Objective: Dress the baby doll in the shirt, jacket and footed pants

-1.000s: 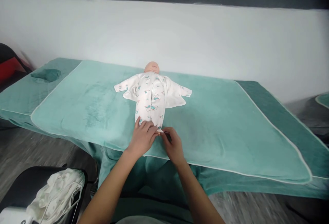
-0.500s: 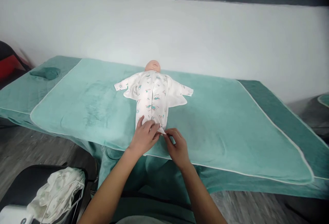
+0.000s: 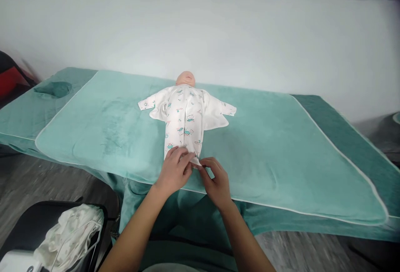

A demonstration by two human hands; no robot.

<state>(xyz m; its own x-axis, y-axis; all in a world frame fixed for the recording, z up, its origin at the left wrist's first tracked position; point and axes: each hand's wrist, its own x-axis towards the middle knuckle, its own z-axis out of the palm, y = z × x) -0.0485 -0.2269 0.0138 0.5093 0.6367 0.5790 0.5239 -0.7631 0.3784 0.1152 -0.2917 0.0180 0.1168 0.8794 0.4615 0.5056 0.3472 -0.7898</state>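
Note:
A baby doll (image 3: 185, 78) lies on its back in the head view, its head toward the wall. It is dressed in a white printed baby garment (image 3: 183, 116), whose sleeves spread out to both sides and whose side flaps lie on the cover. At the lower end, my left hand (image 3: 175, 168) has its fingers bent over the cloth and grips it. My right hand (image 3: 216, 181) pinches the lower right corner of the same garment between thumb and fingers. The doll's legs are hidden under cloth and hands.
A teal cover (image 3: 275, 151) with white piping lies over a long bed, which has a face hole (image 3: 54, 89) at the left. Behind stands a white wall (image 3: 200, 34). On a black chair (image 3: 28, 226) at lower left rest crumpled printed cloth (image 3: 73, 232) and a white device (image 3: 18, 261).
Both hands have shifted slightly toward me, drawing the garment's lower corner a little that way. The fingers of my left hand have come closer together.

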